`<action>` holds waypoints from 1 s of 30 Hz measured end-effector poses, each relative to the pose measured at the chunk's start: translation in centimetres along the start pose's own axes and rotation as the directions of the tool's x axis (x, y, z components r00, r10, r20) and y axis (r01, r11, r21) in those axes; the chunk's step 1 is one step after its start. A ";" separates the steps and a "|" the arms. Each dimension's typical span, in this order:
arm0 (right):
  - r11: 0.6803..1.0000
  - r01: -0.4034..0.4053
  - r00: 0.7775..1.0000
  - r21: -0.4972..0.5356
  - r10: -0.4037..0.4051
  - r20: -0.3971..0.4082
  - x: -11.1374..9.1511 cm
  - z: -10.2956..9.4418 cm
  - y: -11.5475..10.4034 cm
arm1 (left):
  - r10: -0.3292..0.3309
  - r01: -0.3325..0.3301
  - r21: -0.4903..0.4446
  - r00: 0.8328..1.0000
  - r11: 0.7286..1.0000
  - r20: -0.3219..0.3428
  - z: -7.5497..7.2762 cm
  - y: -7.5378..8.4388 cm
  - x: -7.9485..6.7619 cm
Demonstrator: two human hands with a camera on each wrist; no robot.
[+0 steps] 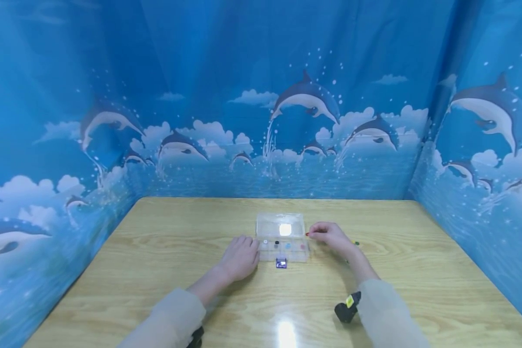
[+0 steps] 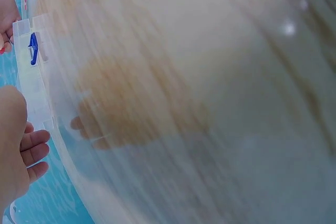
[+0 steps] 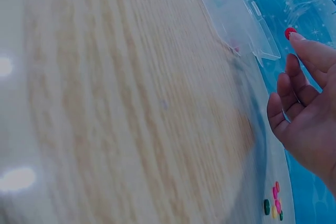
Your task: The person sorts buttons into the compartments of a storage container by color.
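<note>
A clear plastic box (image 1: 282, 255) with compartments stands on the table, its lid (image 1: 269, 226) raised at the back. Small round pieces lie in its compartments, one white, one black (image 1: 277, 242), one light blue (image 1: 288, 246) and one pink. On its front is a blue latch (image 2: 34, 49). My left hand (image 1: 240, 257) rests at the box's left end, fingers loosely bent against its side. Thumb and fingertip of my right hand (image 1: 330, 237) pinch a red button (image 3: 290, 33) just off the box's right end, above the table. The other right fingers are loosely bent.
Several small coloured buttons (image 3: 277, 203), green, pink, yellow and red, lie on the wooden table (image 1: 156, 232) to the right, partly behind my right hand in the head view. A dolphin-printed curtain (image 1: 209, 96) surrounds the table's back and sides.
</note>
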State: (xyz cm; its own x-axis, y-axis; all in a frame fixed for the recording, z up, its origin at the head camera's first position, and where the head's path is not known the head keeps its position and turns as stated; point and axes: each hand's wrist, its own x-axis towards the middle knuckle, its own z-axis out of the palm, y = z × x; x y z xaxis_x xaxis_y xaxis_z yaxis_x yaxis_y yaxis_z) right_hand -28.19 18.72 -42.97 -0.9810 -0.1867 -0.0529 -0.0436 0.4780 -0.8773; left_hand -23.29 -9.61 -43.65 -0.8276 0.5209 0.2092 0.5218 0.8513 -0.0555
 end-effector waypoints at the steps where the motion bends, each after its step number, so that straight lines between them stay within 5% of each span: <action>1: 1.000 0.001 1.000 -0.003 -0.001 0.002 0.0 0.1 0.0 | 0.001 -0.001 0.002 1.000 1.000 -0.003 0.0 0.0 0.0; 30: 0.999 -0.028 0.999 -0.018 0.027 -0.032 0.8 1.1 0.3 | 0.013 -0.012 0.023 1.000 1.000 -0.017 0.3 0.1 0.0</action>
State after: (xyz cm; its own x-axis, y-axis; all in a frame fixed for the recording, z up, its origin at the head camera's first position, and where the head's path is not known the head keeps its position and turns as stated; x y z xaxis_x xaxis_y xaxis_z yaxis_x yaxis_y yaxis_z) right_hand -28.82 17.76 -43.79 -0.9874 -0.1459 -0.0614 -0.0197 0.4981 -0.8669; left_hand -23.29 -9.53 -43.92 -0.8172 0.5305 0.2251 0.5270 0.8460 -0.0806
